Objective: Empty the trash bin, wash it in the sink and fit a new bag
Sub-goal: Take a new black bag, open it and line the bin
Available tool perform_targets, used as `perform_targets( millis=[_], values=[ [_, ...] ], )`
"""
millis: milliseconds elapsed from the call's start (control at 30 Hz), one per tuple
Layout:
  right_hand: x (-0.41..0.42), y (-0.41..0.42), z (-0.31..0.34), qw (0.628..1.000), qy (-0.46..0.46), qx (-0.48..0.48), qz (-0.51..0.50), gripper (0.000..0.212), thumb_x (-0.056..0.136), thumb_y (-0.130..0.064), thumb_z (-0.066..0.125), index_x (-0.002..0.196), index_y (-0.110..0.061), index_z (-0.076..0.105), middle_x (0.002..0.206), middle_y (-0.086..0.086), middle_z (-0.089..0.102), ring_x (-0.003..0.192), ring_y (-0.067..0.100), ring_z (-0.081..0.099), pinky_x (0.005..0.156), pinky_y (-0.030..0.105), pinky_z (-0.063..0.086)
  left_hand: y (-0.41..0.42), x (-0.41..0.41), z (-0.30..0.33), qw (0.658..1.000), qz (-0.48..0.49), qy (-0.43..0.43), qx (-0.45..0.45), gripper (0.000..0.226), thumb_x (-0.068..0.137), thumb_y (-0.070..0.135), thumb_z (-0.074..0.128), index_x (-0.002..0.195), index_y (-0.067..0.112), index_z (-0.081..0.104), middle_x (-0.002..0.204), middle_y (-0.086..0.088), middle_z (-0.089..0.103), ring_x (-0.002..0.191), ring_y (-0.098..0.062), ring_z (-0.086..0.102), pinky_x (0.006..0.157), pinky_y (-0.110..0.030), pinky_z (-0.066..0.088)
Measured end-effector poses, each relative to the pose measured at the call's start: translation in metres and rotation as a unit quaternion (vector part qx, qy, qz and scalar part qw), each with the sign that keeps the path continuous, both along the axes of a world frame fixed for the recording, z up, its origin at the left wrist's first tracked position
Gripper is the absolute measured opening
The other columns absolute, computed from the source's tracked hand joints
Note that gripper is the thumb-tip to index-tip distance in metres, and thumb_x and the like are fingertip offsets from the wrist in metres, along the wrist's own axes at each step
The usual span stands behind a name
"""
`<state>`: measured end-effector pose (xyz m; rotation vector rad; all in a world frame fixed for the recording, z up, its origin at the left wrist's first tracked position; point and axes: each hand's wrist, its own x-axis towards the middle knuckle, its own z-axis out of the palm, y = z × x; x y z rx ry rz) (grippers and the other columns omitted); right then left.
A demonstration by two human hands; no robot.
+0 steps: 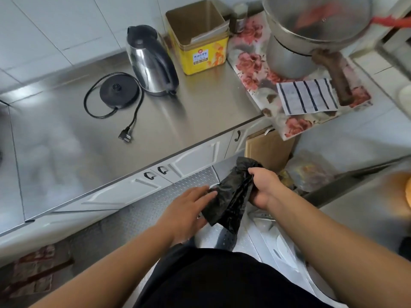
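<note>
A person is gripping a folded black trash bag (pixel 231 201) in the right hand (pixel 264 187), the left hand (pixel 189 210) resting flat-fingered just beside that grip, apparently unfolding it to line the unseen bin.

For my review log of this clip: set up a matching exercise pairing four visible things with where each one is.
Things:
1. black bag
2. kettle
3. yellow tin
4. striped cloth

Places:
A. on the flowered mat
B. beside its round base, off it
C. gripped by the right hand, with the left hand touching it
D. against the tiled wall, lid off

Pairs: 1-C, 2-B, 3-D, 4-A
</note>
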<state>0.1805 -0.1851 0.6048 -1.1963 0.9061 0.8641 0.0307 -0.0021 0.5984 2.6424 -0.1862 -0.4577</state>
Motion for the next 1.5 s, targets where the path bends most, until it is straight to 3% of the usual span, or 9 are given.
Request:
perform_targets(
  millis=[267,433,667,900,1033,1167,1300,1400,1500],
  values=[
    [-0.012,-0.006,-0.009,0.983,-0.087,-0.096,0.127,0.039,0.099,-0.039,0.053,0.122,-0.009,0.061,0.113,0.011,0.072,0.101,0.033,0.07,0.093,0.049,0.056,0.023,0.013,0.011,0.893,0.343,0.134,-0.26,0.026,0.102,0.025,0.047,0.082,0.017,0.061,0.073,0.004,0.061,0.072,-0.017,0.056,0.066,-0.032,0.045],
    [-0.03,-0.008,-0.004,0.908,-0.245,-0.189,0.281,0.041,0.085,-0.063,0.06,0.095,-0.026,0.073,0.091,-0.007,0.077,0.08,0.007,0.072,0.067,0.024,0.054,0.045,0.034,0.017,0.742,0.508,0.163,-0.407,0.024,0.098,0.023,0.048,0.099,0.016,0.071,0.095,-0.009,0.076,0.092,-0.023,0.073,0.081,-0.037,0.059],
    [-0.02,-0.021,0.002,0.755,-0.299,-0.189,0.552,0.027,0.067,-0.055,0.08,0.086,-0.04,0.068,0.085,-0.017,0.073,0.078,-0.006,0.066,0.066,0.014,0.047,0.08,0.049,0.031,0.704,0.517,0.152,-0.462,0.025,0.094,0.023,0.053,0.094,0.019,0.077,0.09,-0.013,0.078,0.081,-0.03,0.076,0.067,-0.041,0.06],
    [0.006,-0.024,-0.006,0.665,-0.37,-0.339,0.553,0.012,0.083,-0.036,0.067,0.082,-0.024,0.063,0.075,-0.003,0.065,0.072,0.02,0.062,0.061,0.033,0.047,0.079,0.06,0.055,0.669,0.495,0.173,-0.527,0.018,0.085,0.007,0.062,0.094,0.005,0.078,0.092,-0.024,0.075,0.079,-0.036,0.075,0.069,-0.042,0.059],
    [-0.002,-0.031,-0.016,0.656,-0.398,-0.431,0.476,0.061,0.071,-0.056,0.068,0.117,-0.017,0.06,0.117,0.007,0.064,0.107,0.031,0.062,0.085,0.045,0.054,0.066,0.063,0.069,0.662,0.492,0.196,-0.53,0.018,0.088,0.007,0.06,0.091,0.003,0.078,0.092,-0.025,0.075,0.079,-0.039,0.075,0.068,-0.044,0.059],
    [-0.056,-0.039,-0.038,0.795,-0.319,-0.447,0.259,0.121,0.061,-0.073,0.076,0.151,-0.011,0.023,0.155,0.013,0.029,0.142,0.031,0.029,0.114,0.05,0.031,0.053,0.067,0.083,0.661,0.5,0.196,-0.524,0.026,0.093,0.008,0.056,0.082,0.006,0.08,0.086,-0.021,0.076,0.073,-0.036,0.075,0.064,-0.041,0.059],
    [-0.117,-0.029,-0.06,0.969,-0.124,-0.201,0.07,0.1,0.058,-0.067,0.082,0.133,-0.01,0.047,0.133,0.008,0.058,0.107,0.024,0.061,0.086,0.039,0.05,0.04,0.074,0.107,0.666,0.479,0.201,-0.535,0.025,0.097,0.013,0.053,0.096,0.001,0.075,0.094,-0.022,0.075,0.077,-0.036,0.074,0.066,-0.04,0.058],
    [-0.133,-0.004,-0.07,0.996,-0.023,-0.028,0.076,0.092,0.046,-0.066,0.084,0.117,-0.015,0.056,0.112,-0.001,0.064,0.089,0.008,0.066,0.08,0.031,0.05,0.034,0.08,0.137,0.661,0.454,0.212,-0.559,0.027,0.097,0.015,0.051,0.107,-0.001,0.071,0.103,-0.022,0.073,0.081,-0.033,0.074,0.066,-0.039,0.06],
    [-0.121,0.032,-0.08,0.996,0.006,0.011,0.088,0.103,0.07,-0.051,0.081,0.152,-0.021,0.027,0.152,0.002,0.039,0.14,0.025,0.037,0.116,0.049,0.029,0.036,0.084,0.169,0.655,0.437,0.206,-0.582,0.03,0.098,0.017,0.05,0.103,0.0,0.073,0.104,-0.019,0.074,0.085,-0.03,0.074,0.069,-0.039,0.061]
  ],
)
